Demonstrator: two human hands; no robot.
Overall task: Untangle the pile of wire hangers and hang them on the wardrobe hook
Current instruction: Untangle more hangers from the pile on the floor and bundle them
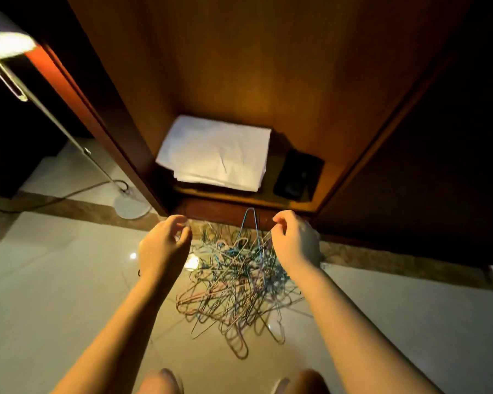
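While poised above pile of wire hangers (234,280) on floor (54,280), at 6 o'clock of wardrobe (239,66): pinching lifted blue hanger (249,209) with right hand (293,243) at pile's 1 o'clock; curling left hand (162,245) fingers at 11 o'clock, grasp impossible to tell.

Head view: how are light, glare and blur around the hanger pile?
Head view: dim, warm light; the lamp shade is blown out at top left; a glare spot on the floor tiles sits at the left edge of the hanger pile; wires look thin and soft, hard to trace singly; the frame's right side is near black; wide-angle bends the sides of the wardrobe.
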